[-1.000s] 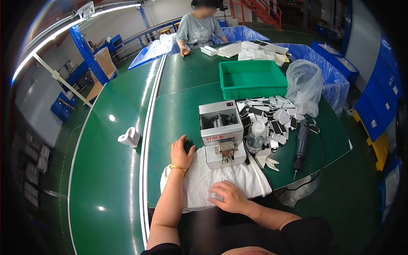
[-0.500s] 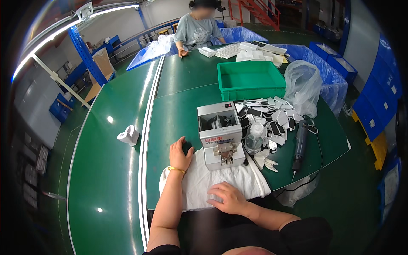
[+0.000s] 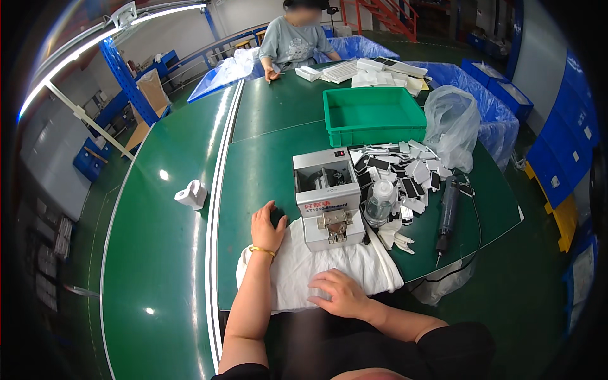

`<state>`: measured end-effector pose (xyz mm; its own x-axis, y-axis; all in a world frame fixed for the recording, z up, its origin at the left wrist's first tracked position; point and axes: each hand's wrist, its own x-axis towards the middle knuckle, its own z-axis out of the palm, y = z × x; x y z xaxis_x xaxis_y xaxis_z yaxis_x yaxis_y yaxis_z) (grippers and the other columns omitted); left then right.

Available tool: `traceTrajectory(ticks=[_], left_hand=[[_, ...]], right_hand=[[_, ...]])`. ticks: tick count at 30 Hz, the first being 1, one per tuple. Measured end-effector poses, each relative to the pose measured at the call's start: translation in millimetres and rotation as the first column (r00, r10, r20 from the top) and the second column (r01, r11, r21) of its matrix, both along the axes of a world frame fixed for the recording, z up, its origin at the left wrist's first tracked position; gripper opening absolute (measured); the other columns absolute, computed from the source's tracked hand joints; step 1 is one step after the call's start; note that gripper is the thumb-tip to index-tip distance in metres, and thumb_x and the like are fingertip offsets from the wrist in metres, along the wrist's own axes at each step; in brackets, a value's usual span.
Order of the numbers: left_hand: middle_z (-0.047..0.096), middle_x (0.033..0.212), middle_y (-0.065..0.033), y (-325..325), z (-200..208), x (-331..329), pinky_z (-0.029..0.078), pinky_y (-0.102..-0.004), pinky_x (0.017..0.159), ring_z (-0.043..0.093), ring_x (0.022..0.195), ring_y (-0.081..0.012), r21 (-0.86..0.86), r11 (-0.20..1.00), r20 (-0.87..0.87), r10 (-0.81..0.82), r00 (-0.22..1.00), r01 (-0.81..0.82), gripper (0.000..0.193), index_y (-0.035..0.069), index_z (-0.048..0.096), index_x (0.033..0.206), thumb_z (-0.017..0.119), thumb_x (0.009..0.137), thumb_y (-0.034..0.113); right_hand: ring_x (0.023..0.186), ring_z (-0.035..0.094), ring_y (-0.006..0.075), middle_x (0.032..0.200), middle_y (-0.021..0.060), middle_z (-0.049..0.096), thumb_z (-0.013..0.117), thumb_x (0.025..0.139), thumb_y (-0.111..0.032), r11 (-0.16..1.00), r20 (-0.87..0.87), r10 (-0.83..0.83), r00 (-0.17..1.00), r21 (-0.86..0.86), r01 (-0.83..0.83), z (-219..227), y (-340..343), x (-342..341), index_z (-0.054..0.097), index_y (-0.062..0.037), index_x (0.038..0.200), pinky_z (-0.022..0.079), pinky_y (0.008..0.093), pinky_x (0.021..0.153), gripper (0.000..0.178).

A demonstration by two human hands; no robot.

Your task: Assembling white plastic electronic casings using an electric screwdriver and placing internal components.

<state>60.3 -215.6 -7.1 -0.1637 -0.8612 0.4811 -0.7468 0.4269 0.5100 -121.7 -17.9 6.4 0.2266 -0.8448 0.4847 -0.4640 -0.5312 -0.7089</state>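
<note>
My left hand (image 3: 267, 231) rests at the left edge of a folded white cloth (image 3: 294, 272), its fingers and thumb curved round a small black object (image 3: 277, 216) that is mostly hidden. Lying on the front of the cloth, my right hand (image 3: 342, 294) has its thumb and fingers apart; a greyish patch shows between them, too unclear to name. Ahead of both hands stands a grey bench-top machine (image 3: 329, 199) with an open top bay and a metal fixture (image 3: 336, 225) on its front. Neither hand touches it.
A clear squeeze bottle (image 3: 380, 204) and a heap of white and black flat parts (image 3: 411, 174) lie right of the machine, beside a corded electric screwdriver (image 3: 448, 215). Behind are a green bin (image 3: 373, 136) and plastic bag (image 3: 451, 120). A white device (image 3: 192, 195) stands left; a co-worker (image 3: 294, 44) sits opposite.
My hands hold nearly the same place; the left fingers have shifted very slightly. Across the table, the co-worker's hand has moved a little.
</note>
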Motion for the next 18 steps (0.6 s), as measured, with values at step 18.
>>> traceTrajectory(ticks=[18], left_hand=[[0.065, 0.111, -0.0113, -2.8, -4.2, 2.0, 0.044, -0.0398, 0.097, 0.057, 0.106, -0.0320, 0.015, 1.000, -0.007, -0.004, 1.000, 0.004, 0.049, 0.007, 0.057, 0.126, 0.073, 0.080, 0.015]], right_hand=[[0.093, 0.061, 0.0261, 0.102, 0.0062, 0.064, 0.076, 0.081, -0.021, 1.000, 0.007, 0.007, 1.000, 0.006, -0.007, 2.1, 0.2, 0.0, 0.069, -0.0051, 0.098, 0.050, 0.0366, 0.083, 0.024]])
